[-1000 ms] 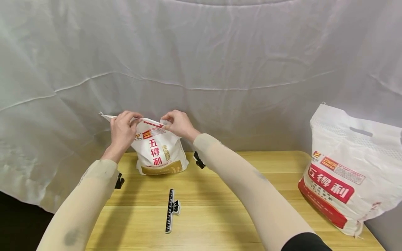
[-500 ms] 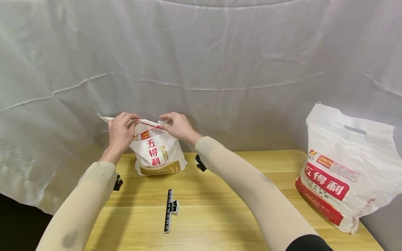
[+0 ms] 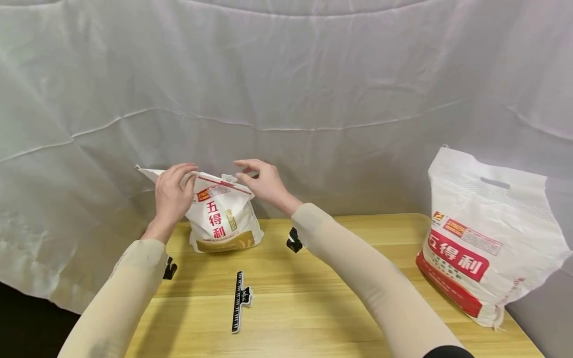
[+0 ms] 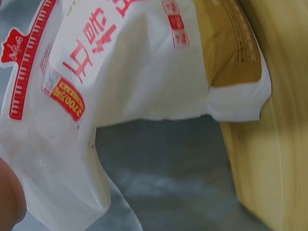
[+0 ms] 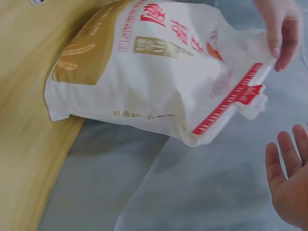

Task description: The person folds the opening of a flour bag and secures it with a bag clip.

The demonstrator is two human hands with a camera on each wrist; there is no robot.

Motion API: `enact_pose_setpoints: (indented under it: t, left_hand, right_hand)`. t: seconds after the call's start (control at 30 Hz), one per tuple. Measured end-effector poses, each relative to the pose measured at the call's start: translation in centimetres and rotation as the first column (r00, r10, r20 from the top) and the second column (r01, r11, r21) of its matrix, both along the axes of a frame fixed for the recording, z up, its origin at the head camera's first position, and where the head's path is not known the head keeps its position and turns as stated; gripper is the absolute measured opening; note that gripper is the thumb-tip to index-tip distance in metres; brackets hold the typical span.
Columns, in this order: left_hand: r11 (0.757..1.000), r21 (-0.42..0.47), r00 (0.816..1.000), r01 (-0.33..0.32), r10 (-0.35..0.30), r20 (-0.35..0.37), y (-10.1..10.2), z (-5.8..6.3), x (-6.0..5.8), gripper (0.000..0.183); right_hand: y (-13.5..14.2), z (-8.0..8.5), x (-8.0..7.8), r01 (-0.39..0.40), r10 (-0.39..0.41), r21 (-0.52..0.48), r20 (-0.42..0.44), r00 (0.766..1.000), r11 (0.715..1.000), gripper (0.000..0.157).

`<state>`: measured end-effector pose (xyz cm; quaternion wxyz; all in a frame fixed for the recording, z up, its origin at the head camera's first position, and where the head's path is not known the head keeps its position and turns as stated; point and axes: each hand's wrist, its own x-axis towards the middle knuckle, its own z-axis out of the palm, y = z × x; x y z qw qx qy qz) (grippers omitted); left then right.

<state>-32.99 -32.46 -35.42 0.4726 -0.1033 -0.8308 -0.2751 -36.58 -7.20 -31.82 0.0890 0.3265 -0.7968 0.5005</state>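
A white flour bag (image 3: 219, 214) with red characters and a gold base stands at the table's back, its top slanting. Along its top edge sits a red clip (image 5: 226, 103) with a piano-key pattern and a white tab. My left hand (image 3: 172, 196) pinches the bag's top beside the clip, thumb in front; the left wrist view has only a digit (image 4: 9, 197) at its edge. Just off the clip's other end is my right hand (image 3: 268, 184), fingers parted and holding nothing. A black piano-key clip (image 3: 238, 301) lies on the table in front of the bag.
To the right, a second, larger flour bag (image 3: 479, 238) with a red base and a handle slot leans near the table's edge. Behind the wooden table (image 3: 358, 278) hangs a grey cloth (image 3: 358, 164).
My right hand has come off the clip on the bag's top and moved right, its fingers spreading. My left hand stays at the bag's top. The head view has shifted slightly.
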Motion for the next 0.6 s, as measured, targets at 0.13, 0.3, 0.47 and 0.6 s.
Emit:
enact_pose_setpoints:
  t: [0.13,0.3,0.47,0.6]
  left_hand:
    - [0.999,0.029,0.998,0.031,-0.029,-0.057,0.5,-0.3,0.0,0.027]
    - [0.996,0.064,0.992,0.06,-0.052,-0.111,1.6,-1.0,0.1,0.036]
    - [0.992,0.103,0.989,0.075,-0.061,-0.134,3.1,-1.8,0.6,0.047]
    - [0.983,0.154,0.99,0.095,-0.077,-0.121,4.2,-2.6,1.3,0.052]
  right_hand:
    - [1.0,0.3,0.1,-0.001,-0.001,-0.066,-0.039,0.999,0.998,0.037]
    - [2.5,0.3,0.7,0.012,-0.018,-0.166,-0.039,0.999,0.986,0.037]
    - [3.9,0.0,1.3,0.02,-0.029,-0.25,-0.034,0.999,0.968,0.037]
    - [5.1,-0.3,1.9,0.019,-0.031,-0.318,-0.032,0.999,0.948,0.037]
